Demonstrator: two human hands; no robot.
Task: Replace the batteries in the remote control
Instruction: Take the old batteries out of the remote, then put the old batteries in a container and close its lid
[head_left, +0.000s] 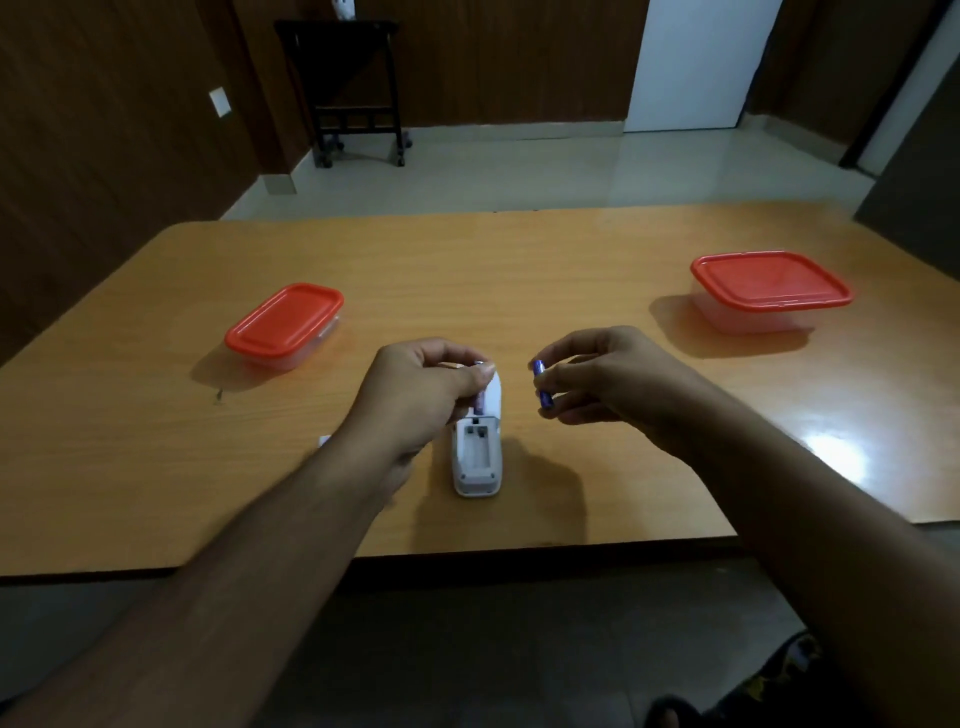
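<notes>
Lying face down on the worktop (519, 270), near its front edge: the white remote control (477, 457), battery bay open and turned up, apparently empty at the near end, so that cells can drop in from above. No cover on the bay; possibly the small white piece (324, 440) peeking out beside the left forearm (too little visible to be sure).

Left hand (431, 395) curled over the remote's far end, grip closed, thumb and fingertips pinching a purple battery (480, 402) held nearly upright, lower tip at the far edge of the bay. Probably angled that way to seat one end against its contact before pressing the rest flat.

Right hand (597, 384) raised just to the right of the remote, clear of it, grip closed on a second blue battery (541, 384) between thumb and fingers. Held upright and ready, likely waiting for the first cell to settle, perhaps also checking polarity (markings too small to read).

Two red-lidded containers, one (284, 325) off to the left, one (769, 291) off to the right, both shut and well apart from the hands; presumably kept for old and new cells, contents not visible.
</notes>
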